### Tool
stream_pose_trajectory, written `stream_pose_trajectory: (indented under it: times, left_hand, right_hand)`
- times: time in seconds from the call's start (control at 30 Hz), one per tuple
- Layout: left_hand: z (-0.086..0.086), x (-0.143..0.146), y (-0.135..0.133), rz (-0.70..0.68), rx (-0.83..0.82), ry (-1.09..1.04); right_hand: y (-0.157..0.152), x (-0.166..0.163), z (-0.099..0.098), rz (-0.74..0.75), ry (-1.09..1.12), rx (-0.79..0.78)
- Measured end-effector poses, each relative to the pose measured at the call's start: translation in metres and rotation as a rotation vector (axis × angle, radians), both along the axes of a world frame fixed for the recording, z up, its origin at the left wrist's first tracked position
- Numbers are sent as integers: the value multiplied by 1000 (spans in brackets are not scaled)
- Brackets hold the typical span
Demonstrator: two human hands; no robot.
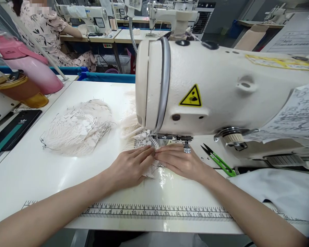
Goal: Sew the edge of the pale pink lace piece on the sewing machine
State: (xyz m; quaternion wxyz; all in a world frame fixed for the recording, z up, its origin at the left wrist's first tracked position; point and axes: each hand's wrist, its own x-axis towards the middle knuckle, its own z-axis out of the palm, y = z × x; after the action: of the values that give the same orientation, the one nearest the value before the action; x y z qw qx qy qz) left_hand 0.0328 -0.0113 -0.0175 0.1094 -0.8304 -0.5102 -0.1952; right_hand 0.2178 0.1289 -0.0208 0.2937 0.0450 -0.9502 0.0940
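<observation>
At the sewing machine (195, 92), both hands meet just in front of the presser foot, which is partly hidden by the machine head. My left hand (132, 164) is closed on cream lace fabric (142, 140), its fingers together and its thumb hidden. From the other side my right hand (181, 159) pinches the edge of the same lace, fingertips almost touching those of the left. A narrow scalloped lace band (153, 142) runs up from the fingertips under the machine head. A little of the lace shows below the left fingers.
A heap of cream lace pieces (79, 127) with loose threads lies left. Green thread snips (218, 160) lie right, beside white cloth (280, 192). A printed ruler (154, 212) follows the table's front edge. A phone (15, 130), amber cup (23, 91) and pink bottle (33, 67) stand left; a co-worker sits beyond.
</observation>
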Motion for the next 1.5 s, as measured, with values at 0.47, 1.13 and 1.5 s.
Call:
stream_pose_trajectory:
  times: [0.47, 1.13, 1.5]
  left_hand:
    - [-2, -2, 4, -12, -3, -34]
    - [0, -14, 2, 136, -97, -84]
    - [-2, -11, 3, 196, -86, -75]
  right_hand:
    - [1, -2, 3, -44, 30, 17]
    - [-12, -15, -10, -54, -19, 62]
    - [-9, -14, -8, -89, -39, 52]
